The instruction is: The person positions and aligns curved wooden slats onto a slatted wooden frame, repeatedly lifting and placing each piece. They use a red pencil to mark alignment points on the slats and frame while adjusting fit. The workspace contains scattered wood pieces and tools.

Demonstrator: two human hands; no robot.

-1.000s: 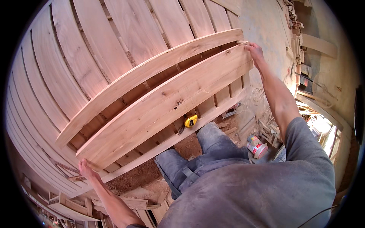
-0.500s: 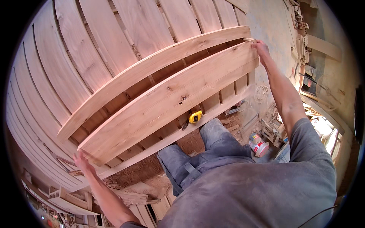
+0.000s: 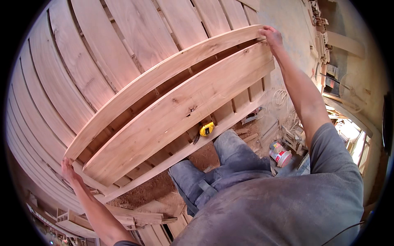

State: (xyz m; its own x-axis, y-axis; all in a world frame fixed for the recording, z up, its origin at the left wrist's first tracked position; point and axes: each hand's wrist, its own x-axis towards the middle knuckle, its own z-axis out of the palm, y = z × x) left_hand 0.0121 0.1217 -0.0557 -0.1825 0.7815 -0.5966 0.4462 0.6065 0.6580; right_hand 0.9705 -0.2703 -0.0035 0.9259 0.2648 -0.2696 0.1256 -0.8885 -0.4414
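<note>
A narrow curved board [image 3: 164, 63] lies beyond a wide board [image 3: 180, 108], with a long dark gap between them. My left hand [image 3: 70, 169] grips the left end of the curved board, its fingers closed on the tip. At the far right end, my right hand [image 3: 271, 36] is closed round the other tip of that board. The wide board, with a knot near its middle, rests on the slatted wood without a hand on it. Beside its near edge sits a yellow tape measure [image 3: 206, 129].
Long wooden slats [image 3: 139, 33] with gaps between them spread out beyond the boards. A near rail [image 3: 156, 168] runs in front of my legs. To the right stand a white and red bucket [image 3: 280, 155] and a coil of cord [image 3: 280, 98]. Wood offcuts [image 3: 143, 215] lie at lower left.
Both hands have left the ends of the wide board and moved outward to the ends of the curved board. The view has shifted slightly.
</note>
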